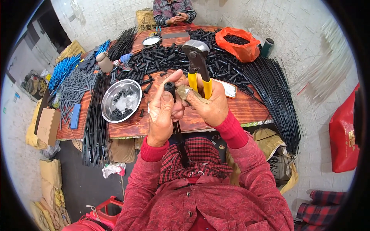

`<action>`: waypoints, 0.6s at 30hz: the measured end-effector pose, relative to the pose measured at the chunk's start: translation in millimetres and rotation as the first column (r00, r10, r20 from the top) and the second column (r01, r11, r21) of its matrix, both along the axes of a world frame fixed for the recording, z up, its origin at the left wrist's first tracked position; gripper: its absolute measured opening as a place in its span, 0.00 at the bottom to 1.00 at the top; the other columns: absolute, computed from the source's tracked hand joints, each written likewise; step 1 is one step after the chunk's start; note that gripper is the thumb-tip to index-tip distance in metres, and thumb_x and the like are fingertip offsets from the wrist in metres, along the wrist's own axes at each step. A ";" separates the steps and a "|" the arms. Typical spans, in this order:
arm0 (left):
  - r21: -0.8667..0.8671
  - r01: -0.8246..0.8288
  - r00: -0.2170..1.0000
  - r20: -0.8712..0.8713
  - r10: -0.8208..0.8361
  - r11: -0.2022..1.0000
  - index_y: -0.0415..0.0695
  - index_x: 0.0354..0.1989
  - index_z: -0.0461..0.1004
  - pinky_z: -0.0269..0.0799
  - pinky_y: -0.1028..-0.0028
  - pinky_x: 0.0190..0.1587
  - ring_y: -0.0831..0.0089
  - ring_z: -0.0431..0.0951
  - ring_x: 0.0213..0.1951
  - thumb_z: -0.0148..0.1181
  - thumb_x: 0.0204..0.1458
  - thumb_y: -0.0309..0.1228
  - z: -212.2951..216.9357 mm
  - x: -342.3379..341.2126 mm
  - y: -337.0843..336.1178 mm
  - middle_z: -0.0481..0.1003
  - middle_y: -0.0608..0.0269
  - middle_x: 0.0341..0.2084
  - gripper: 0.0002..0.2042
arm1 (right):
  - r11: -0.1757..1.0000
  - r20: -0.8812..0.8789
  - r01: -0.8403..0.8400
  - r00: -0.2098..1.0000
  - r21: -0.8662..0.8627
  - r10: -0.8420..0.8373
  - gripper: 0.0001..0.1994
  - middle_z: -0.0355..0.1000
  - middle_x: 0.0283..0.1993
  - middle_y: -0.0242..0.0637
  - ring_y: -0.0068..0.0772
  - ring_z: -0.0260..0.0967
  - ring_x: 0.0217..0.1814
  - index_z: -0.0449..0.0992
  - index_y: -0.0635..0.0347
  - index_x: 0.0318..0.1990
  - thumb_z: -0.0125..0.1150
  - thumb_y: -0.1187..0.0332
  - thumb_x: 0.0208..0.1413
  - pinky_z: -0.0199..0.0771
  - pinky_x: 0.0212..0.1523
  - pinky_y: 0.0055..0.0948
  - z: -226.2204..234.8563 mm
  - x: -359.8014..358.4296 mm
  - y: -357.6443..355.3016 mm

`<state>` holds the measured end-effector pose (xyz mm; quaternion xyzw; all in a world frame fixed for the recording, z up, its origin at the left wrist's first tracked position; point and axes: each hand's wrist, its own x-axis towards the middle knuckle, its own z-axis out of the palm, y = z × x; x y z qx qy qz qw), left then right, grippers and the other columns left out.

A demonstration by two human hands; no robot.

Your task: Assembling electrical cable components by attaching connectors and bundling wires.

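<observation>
My left hand point(162, 113) grips a thin black tube point(179, 142) that hangs down toward my lap, with a small black cap fitting point(169, 86) on its top end under my thumb. My right hand point(210, 102) holds yellow-handled pliers point(197, 61) upright, their grey jaws pointing away from me. Taped fingertips of that hand touch the fitting. Both hands meet above the near edge of the wooden table point(239, 107).
A steel bowl point(121, 100) with several black fittings sits at left. A heap of black fittings point(173, 57) covers the table's middle, bundles of black tubes point(94, 119) lie at both sides, an orange bag point(239, 44) sits far right. Another person point(173, 11) sits across.
</observation>
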<state>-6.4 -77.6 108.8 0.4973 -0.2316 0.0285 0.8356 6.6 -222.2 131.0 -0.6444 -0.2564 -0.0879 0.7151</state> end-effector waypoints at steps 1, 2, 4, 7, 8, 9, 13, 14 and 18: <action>-0.010 0.008 1.000 0.000 -0.008 1.000 0.40 0.68 0.59 0.45 0.84 0.21 0.90 0.51 0.19 0.46 0.66 0.49 -0.9 0.7 -0.5 0.56 0.79 0.18 0.30 | 0.991 0.113 0.103 0.989 -0.084 -0.093 0.10 0.76 0.34 0.34 0.20 0.72 0.32 0.74 0.67 0.47 0.57 0.77 0.58 0.73 0.34 0.22 -2.7 1.8 -0.3; -0.020 0.016 1.000 0.000 -0.016 1.000 0.40 0.68 0.59 0.45 0.84 0.21 0.90 0.51 0.19 0.46 0.66 0.49 -1.8 1.3 -0.9 0.56 0.79 0.18 0.29 | 0.965 0.231 0.212 0.957 -0.154 -0.173 0.10 0.76 0.34 0.36 0.23 0.73 0.32 0.74 0.67 0.46 0.58 0.78 0.56 0.73 0.35 0.23 -4.3 2.9 -0.8; -0.021 0.019 1.000 0.019 -0.019 1.000 0.40 0.68 0.59 0.45 0.84 0.21 0.90 0.51 0.19 0.46 0.66 0.48 -6.6 3.3 -0.1 0.56 0.79 0.18 0.29 | 0.921 0.349 0.310 0.911 -0.235 -0.218 0.09 0.76 0.32 0.38 0.26 0.74 0.31 0.74 0.67 0.44 0.60 0.78 0.54 0.73 0.34 0.25 -0.1 2.5 -2.2; 0.017 -0.012 1.000 0.026 0.012 1.000 0.40 0.68 0.59 0.45 0.83 0.21 0.89 0.51 0.18 0.45 0.66 0.48 -3.7 1.7 0.2 0.56 0.79 0.18 0.28 | 0.848 0.496 0.446 0.826 -0.287 -0.267 0.08 0.74 0.29 0.42 0.31 0.75 0.29 0.73 0.66 0.39 0.62 0.78 0.51 0.71 0.32 0.29 9.2 -3.2 1.1; 0.057 -0.044 0.999 0.015 0.044 0.997 0.40 0.68 0.59 0.45 0.83 0.21 0.89 0.51 0.18 0.45 0.67 0.48 -2.2 0.4 -0.2 0.56 0.79 0.18 0.28 | 0.833 0.528 0.481 0.799 -0.273 -0.288 0.08 0.73 0.28 0.43 0.33 0.75 0.28 0.73 0.66 0.37 0.63 0.78 0.50 0.71 0.30 0.30 10.4 -5.0 3.4; 0.076 -0.077 0.996 0.039 0.075 0.994 0.40 0.67 0.59 0.45 0.83 0.20 0.89 0.51 0.18 0.45 0.67 0.47 -2.0 2.2 -2.7 0.56 0.79 0.17 0.28 | 0.823 0.562 0.509 0.769 -0.252 -0.304 0.08 0.71 0.26 0.42 0.32 0.73 0.26 0.72 0.65 0.36 0.64 0.78 0.49 0.70 0.28 0.31 10.9 -3.1 4.6; 0.058 -0.022 0.996 0.086 0.017 0.998 0.38 0.67 0.58 0.46 0.84 0.20 0.90 0.52 0.17 0.45 0.67 0.47 -3.7 2.4 2.0 0.61 0.77 0.18 0.28 | 0.832 0.417 0.448 0.858 -0.326 -0.299 0.07 0.71 0.26 0.38 0.27 0.70 0.26 0.73 0.65 0.37 0.63 0.76 0.52 0.69 0.28 0.28 18.1 -6.6 4.3; 0.056 -0.020 0.996 0.083 0.015 0.998 0.38 0.67 0.58 0.46 0.84 0.20 0.90 0.52 0.17 0.45 0.67 0.47 -4.3 2.6 1.6 0.61 0.77 0.18 0.28 | 0.969 0.105 0.165 0.983 -0.182 -0.147 0.06 0.72 0.27 0.35 0.24 0.69 0.26 0.74 0.65 0.39 0.62 0.75 0.54 0.68 0.28 0.25 23.2 -2.7 6.5; -0.034 -0.046 0.999 -0.023 0.045 0.998 0.37 0.67 0.57 0.48 0.86 0.20 0.91 0.54 0.18 0.47 0.65 0.50 -6.7 7.7 3.5 0.73 0.66 0.29 0.32 | 0.994 -0.184 -0.096 0.978 0.046 0.103 0.08 0.72 0.31 0.28 0.16 0.67 0.28 0.75 0.65 0.44 0.59 0.72 0.60 0.67 0.29 0.19 25.0 0.4 9.9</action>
